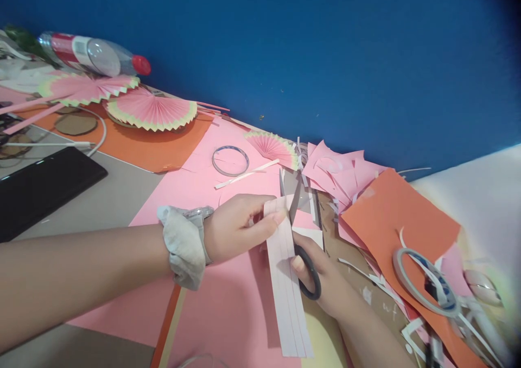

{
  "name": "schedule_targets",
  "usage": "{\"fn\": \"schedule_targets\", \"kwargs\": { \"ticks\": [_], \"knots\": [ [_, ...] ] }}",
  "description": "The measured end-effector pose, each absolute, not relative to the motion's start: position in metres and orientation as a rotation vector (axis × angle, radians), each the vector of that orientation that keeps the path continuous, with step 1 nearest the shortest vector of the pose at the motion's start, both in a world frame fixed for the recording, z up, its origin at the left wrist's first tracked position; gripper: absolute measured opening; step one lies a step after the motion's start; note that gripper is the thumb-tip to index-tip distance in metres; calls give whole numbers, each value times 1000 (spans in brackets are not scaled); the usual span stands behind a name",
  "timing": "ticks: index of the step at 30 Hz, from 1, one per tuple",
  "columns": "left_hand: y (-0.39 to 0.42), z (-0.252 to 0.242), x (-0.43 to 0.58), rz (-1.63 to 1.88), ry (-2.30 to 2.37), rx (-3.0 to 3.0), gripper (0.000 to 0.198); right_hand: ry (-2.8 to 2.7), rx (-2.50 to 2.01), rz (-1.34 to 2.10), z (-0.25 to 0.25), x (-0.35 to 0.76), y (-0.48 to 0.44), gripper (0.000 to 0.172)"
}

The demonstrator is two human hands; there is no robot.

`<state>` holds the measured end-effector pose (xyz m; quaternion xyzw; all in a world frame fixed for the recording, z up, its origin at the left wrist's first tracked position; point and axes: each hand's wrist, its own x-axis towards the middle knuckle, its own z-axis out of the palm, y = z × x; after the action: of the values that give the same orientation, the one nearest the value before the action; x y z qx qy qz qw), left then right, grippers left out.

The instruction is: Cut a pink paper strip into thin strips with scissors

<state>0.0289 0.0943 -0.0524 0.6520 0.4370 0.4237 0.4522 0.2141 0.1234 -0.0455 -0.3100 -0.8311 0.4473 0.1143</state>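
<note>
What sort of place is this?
Probably a craft table, though the wider room can't be told: there are pleated pink paper fans, an orange sheet, and scissors at a white paper strip.

By the wall (285,58), far left: bottle (77,52) on its side, two paper fans (157,110) before it | nearer me, left: phone (52,186) on worktop (128,191) | middle: thin ring (213,162) on large sheet (183,181), third fan (274,148) right of it | right: tape roll (450,303) on smaller sheet (399,205)
</note>
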Motion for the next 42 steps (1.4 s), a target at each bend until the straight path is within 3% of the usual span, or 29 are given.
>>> {"fn": "schedule_targets", "kwargs": {
  "ticks": [25, 42],
  "knots": [
    [95, -54, 28, 1064, 1064, 1615, 30, -2394, -856, 1333, -50, 216, 122, 47],
    [94, -52, 27, 1112, 1146, 1616, 35, -2446, -918, 1305, -46, 214, 124, 54]
  ]
}}
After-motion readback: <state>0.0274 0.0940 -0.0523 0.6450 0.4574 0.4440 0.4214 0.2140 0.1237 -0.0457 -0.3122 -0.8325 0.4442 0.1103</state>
